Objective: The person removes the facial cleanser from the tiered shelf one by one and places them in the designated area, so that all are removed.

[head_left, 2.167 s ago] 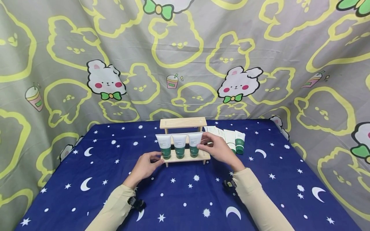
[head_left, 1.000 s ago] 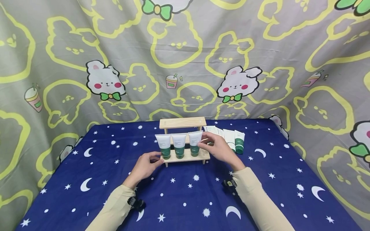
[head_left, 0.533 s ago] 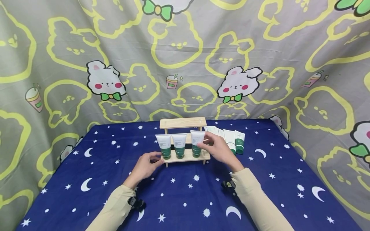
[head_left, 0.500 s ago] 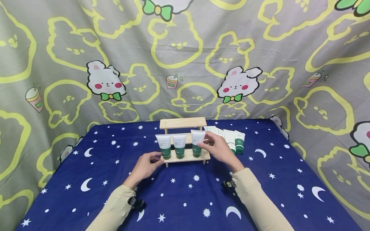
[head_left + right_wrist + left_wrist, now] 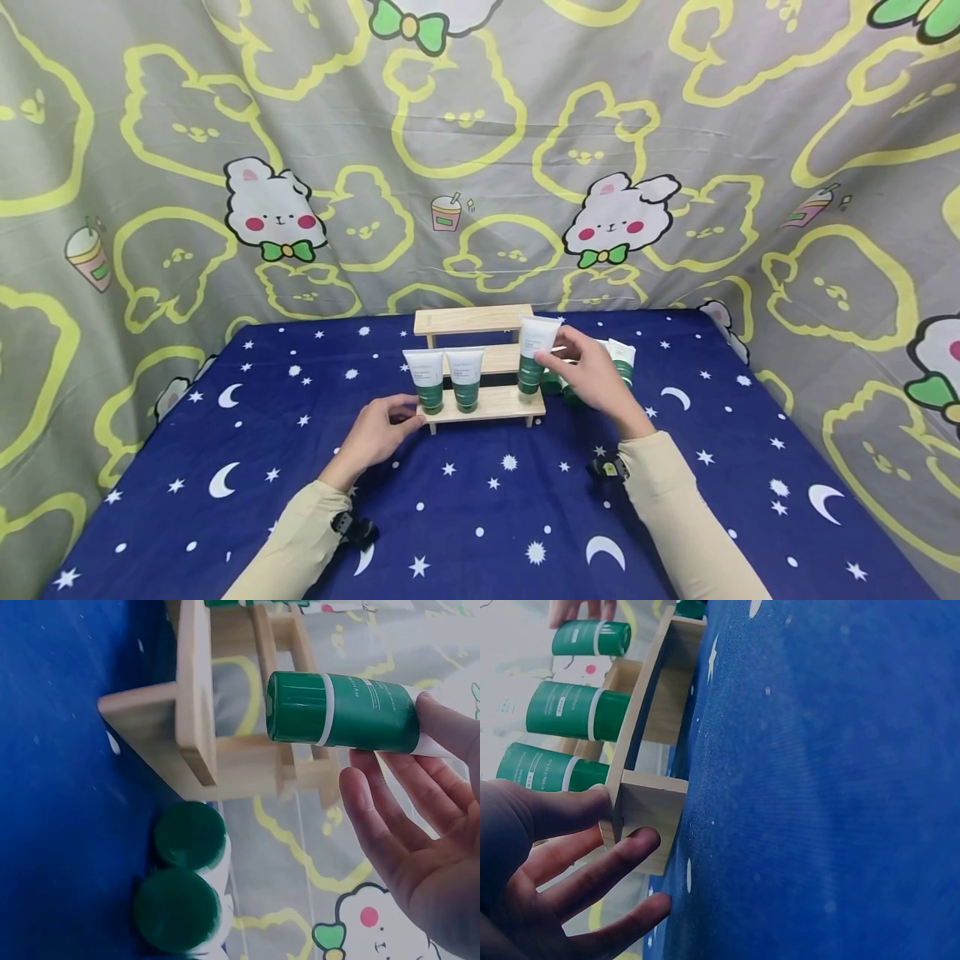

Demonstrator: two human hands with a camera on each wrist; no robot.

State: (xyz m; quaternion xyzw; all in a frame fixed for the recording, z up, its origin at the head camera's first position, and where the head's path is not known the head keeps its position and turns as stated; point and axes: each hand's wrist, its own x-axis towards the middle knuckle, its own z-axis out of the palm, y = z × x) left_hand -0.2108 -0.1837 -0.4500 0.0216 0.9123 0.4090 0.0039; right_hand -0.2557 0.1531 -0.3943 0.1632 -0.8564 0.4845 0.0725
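Observation:
A stepped wooden rack [image 5: 487,403] stands on the table. Its lowest step bears two upright white-and-green squeeze tubes, one at the left end [image 5: 427,382] and another [image 5: 466,382] beside it. My left hand [image 5: 380,428] holds the rack's left end; in the left wrist view its thumb [image 5: 577,810] lies on the step's edge, with fingers round the end. My right hand [image 5: 592,375] pinches a third squeeze tube [image 5: 535,354] between thumb and fingers, raised just above the step's right end, cap down and slightly tilted. The right wrist view shows its green cap [image 5: 296,707] apart from the wood.
Several more tubes [image 5: 622,357] lie right of the rack, partly hidden behind my right hand; the right wrist view shows two of their green caps [image 5: 178,909]. A blue star-patterned cloth [image 5: 480,500] covers the table. A printed curtain [image 5: 480,192] hangs behind.
My right hand has lifted the right-hand tube off the step and carried it up and to the right. The left hand and the other two tubes stay put.

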